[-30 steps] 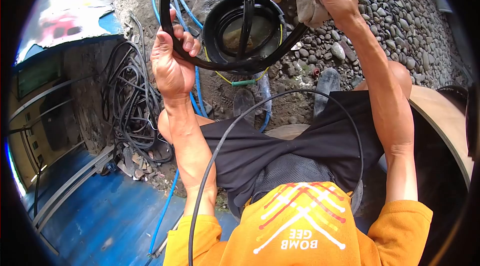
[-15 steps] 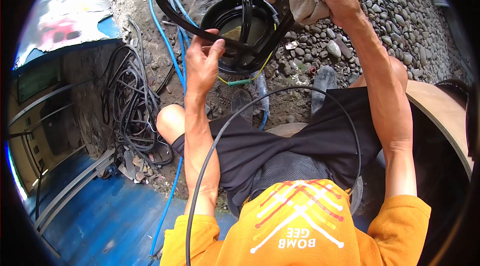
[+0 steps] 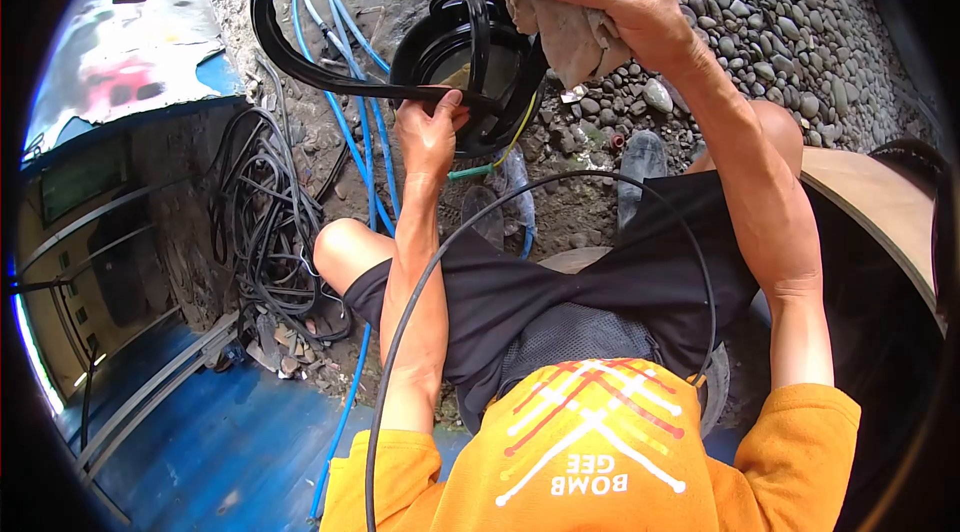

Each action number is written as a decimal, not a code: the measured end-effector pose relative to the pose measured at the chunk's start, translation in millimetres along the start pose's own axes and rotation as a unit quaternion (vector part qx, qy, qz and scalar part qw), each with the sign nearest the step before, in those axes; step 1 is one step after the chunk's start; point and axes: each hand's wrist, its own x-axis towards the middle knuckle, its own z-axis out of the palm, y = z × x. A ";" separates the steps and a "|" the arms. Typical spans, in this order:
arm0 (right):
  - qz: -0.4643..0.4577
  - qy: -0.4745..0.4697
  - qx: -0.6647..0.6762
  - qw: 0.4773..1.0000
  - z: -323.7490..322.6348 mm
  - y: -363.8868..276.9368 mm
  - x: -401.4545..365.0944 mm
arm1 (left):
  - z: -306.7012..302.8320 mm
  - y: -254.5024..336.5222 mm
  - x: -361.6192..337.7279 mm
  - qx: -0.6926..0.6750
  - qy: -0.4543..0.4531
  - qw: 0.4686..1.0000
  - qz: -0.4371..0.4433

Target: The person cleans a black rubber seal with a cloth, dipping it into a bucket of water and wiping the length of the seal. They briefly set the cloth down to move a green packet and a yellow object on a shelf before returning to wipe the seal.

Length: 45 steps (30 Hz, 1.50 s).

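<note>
A curved black tube frame [image 3: 268, 27] spans the top centre of the view. Its lower bar is gripped by my left hand [image 3: 428, 135], the fingers partly hidden behind it. My right hand [image 3: 640, 7] holds a crumpled beige cloth [image 3: 570, 32] close to the right end of the black frame. Below the frame sits a round black basin [image 3: 405, 67] with liquid inside. A yellow wire with a green sleeve [image 3: 470, 173] runs along the basin's lower edge.
Blue hoses [image 3: 365, 147] run down left of the basin. Tangled black cable [image 3: 262, 222] lies further left, above a blue surface [image 3: 240, 432]. Grey pebbles [image 3: 790, 42] cover the upper right. A thin black cable [image 3: 405, 317] arcs over my lap. A curved wooden edge [image 3: 870, 197] is at right.
The black frame has shifted left and turned slightly, with my left hand lower and further right on it. My right hand and the cloth have moved left and slightly down.
</note>
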 end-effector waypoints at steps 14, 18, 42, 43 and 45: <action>0.056 -0.104 -0.132 0.984 34.6 14.6 -32.2 | -36.5 34.3 10.7 -0.193 0.198 0.952 0.134; 0.051 -0.011 -0.177 0.983 46.7 38.2 -34.2 | -43.3 36.3 2.5 -0.234 0.106 0.955 0.146; 0.049 0.018 -0.274 0.960 50.0 65.2 -23.3 | -49.0 35.1 12.3 -0.563 -0.073 0.822 -0.037; 0.071 -0.030 -0.218 0.973 55.2 52.4 -23.9 | -46.3 37.3 9.7 -0.559 -0.066 0.826 -0.039; 0.053 -0.093 -0.130 0.986 67.5 46.9 -24.4 | -33.3 46.7 5.9 -0.549 -0.060 0.833 -0.045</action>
